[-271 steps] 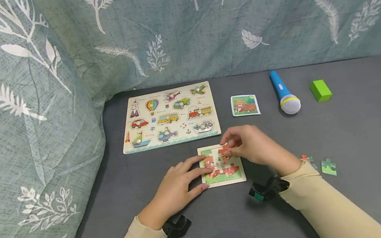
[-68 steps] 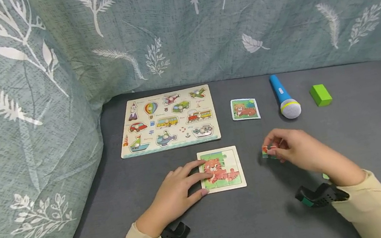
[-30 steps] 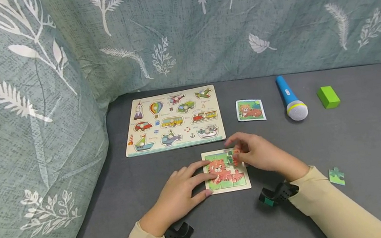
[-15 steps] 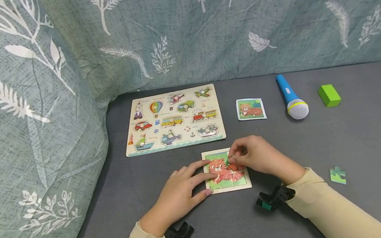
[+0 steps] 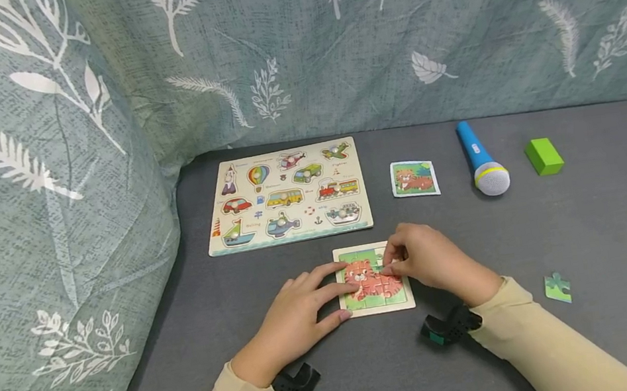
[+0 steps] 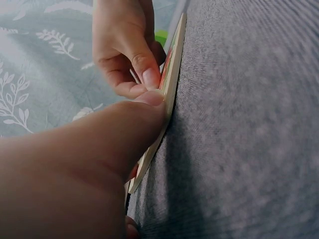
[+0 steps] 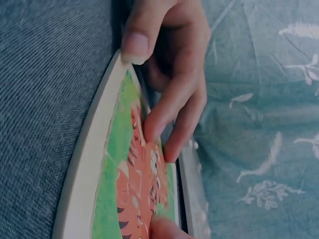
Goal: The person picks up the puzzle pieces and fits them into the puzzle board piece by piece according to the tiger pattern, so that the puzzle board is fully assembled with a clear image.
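Observation:
A square jigsaw puzzle point(image 5: 378, 310) with a pale wooden frame and a red tiger picture lies on the table. My left hand point(image 5: 300, 311) rests on its left side, fingers spread, with two fingertips over the picture and the thumb at the lower left corner. At the picture's right side, my right hand point(image 5: 427, 259) pinches a reddish puzzle piece point(image 5: 392, 276) between thumb and curled fingers, down in the frame and partly hidden. Above it, a pale gap shows near the upper right corner. In the left wrist view, the right hand's thumb point(image 6: 149, 78) is close over the frame.
A loose green puzzle piece point(image 5: 558, 288) lies to the right. Behind are a wooden vehicle puzzle board point(image 5: 305, 220), a small tiger picture card point(image 5: 414, 178), a blue toy microphone point(image 5: 479, 155) and a green block point(image 5: 545, 156). A leaf-patterned cloth point(image 5: 334, 85) hangs along the back and left.
The right hand placed pieces in the puzzle, fetched another from the right, and brought it to the picture's right side, where it now lies lower and flatter. The left hand stayed on the frame.

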The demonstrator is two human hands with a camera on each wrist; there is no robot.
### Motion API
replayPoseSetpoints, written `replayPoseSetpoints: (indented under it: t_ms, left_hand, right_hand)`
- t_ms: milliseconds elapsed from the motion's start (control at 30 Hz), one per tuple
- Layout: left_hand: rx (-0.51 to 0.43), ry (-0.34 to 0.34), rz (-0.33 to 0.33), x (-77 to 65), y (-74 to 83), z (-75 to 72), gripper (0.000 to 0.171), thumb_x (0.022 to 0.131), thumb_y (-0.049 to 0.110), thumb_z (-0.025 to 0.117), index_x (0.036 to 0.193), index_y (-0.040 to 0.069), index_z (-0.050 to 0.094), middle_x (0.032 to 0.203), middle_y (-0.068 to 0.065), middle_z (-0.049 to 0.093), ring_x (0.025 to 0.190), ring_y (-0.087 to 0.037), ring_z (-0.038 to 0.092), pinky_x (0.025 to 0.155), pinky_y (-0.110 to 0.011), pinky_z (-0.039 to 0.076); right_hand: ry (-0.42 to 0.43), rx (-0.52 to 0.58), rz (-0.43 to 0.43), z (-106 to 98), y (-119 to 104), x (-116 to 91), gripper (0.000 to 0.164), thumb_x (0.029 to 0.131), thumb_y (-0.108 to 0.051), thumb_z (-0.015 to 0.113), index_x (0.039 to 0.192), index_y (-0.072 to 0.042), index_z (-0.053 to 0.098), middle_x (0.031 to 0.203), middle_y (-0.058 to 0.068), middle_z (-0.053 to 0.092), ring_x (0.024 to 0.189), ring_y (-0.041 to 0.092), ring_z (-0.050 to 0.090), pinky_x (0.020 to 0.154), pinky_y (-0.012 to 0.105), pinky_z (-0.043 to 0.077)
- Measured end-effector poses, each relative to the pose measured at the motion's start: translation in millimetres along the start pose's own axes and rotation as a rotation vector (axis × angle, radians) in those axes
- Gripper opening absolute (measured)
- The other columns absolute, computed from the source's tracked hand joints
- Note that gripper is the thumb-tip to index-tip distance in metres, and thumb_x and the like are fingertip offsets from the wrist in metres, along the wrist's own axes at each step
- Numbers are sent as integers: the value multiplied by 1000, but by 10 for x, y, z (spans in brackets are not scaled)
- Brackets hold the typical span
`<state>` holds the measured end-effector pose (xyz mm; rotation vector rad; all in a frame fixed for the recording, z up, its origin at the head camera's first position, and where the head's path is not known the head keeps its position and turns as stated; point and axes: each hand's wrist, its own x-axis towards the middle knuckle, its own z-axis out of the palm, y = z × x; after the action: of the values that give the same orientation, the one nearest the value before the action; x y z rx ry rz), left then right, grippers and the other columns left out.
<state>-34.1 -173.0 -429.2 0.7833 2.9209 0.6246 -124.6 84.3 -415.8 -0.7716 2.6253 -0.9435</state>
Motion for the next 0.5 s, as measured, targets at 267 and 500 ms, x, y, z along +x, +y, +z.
replayPoseSetpoints:
  t_ms: [267, 500]
  left_hand:
    - [0, -8, 2, -8, -11, 0, 47, 97, 38, 76, 143, 31, 67, 161, 0, 45, 135, -29, 54, 104, -54, 44]
    - [-13, -8, -7, 4, -4, -10, 46, 97, 38, 77, 142, 30, 68, 160, 0, 46, 135, -29, 54, 105, -55, 43]
  right_hand:
    - [15, -21, -97, -65, -46, -45, 16, 86, -13, 88, 77, -18, 76, 77, -10, 56, 65, 5, 51, 60, 28, 44]
    - [65, -148, -181, -617, 235, -447, 26, 78, -16, 95, 78, -21, 69, 76, -14, 55, 69, 5, 54, 62, 30, 47]
